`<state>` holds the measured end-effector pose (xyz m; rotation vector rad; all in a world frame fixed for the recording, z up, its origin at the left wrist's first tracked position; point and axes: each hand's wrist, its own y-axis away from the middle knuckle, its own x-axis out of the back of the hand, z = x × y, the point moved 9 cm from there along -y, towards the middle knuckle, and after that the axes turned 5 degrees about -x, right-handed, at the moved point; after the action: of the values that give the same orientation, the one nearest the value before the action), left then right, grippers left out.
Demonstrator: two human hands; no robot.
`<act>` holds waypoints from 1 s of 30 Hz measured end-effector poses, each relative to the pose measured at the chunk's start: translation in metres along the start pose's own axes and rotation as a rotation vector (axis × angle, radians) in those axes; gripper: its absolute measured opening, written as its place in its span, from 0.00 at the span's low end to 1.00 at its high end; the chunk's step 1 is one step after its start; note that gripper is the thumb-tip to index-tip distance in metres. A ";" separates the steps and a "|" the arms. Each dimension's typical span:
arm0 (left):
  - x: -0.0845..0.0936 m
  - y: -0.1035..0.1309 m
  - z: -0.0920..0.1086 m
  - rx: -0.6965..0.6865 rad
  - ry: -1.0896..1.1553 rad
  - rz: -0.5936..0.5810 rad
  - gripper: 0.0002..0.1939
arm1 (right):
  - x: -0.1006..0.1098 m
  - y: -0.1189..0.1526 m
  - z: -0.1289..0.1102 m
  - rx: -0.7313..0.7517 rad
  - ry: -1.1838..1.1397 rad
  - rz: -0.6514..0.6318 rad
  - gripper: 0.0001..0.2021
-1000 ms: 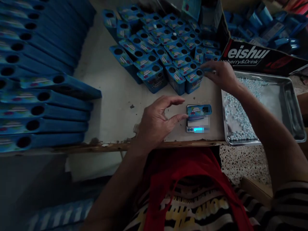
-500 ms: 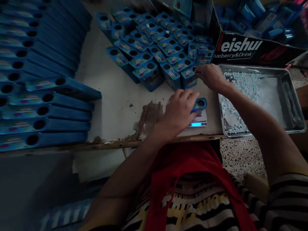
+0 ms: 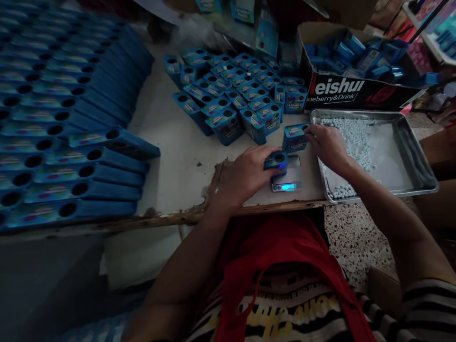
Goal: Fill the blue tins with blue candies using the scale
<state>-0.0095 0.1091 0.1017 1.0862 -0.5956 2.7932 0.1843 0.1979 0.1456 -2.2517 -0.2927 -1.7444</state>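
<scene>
My left hand [image 3: 245, 173] is closed around a small blue candy box [image 3: 276, 161] with a dark round hole in its top. That box is at the left side of a small digital scale [image 3: 290, 178] with a lit blue display; whether it still touches the scale I cannot tell. My right hand [image 3: 327, 142] pinches the right end of another blue candy box [image 3: 295, 137], upright just behind the scale. Many similar boxes [image 3: 228, 126] stand in a cluster beyond my hands.
At the right lies a metal tray [image 3: 432, 183] with small pale round candies [image 3: 351, 137]. Behind it, a black carton [image 3: 342, 92] holds more blue packs. Stacked rows of blue boxes [image 3: 107, 180] fill the left side. The table's front edge [image 3: 171, 219] is worn.
My left hand has taken hold of the box on the scale and shifted it left. My right hand has drawn another box out of the cluster toward the scale. The view has also shifted.
</scene>
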 end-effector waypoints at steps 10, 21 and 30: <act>0.083 0.066 -0.051 0.332 -0.065 0.335 0.25 | -0.031 0.061 -0.024 -0.037 -0.346 -0.090 0.07; 0.100 0.009 -0.044 0.185 -0.015 0.455 0.26 | -0.061 0.018 0.067 -0.767 -1.563 -0.424 0.16; 0.084 0.014 -0.069 0.324 -0.090 0.368 0.26 | -0.074 0.007 0.074 -0.737 -1.608 -0.418 0.10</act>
<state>-0.1187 0.1177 0.1066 1.2797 -0.3908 3.2613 0.2349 0.2171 0.0562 -3.7889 -0.4390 0.4708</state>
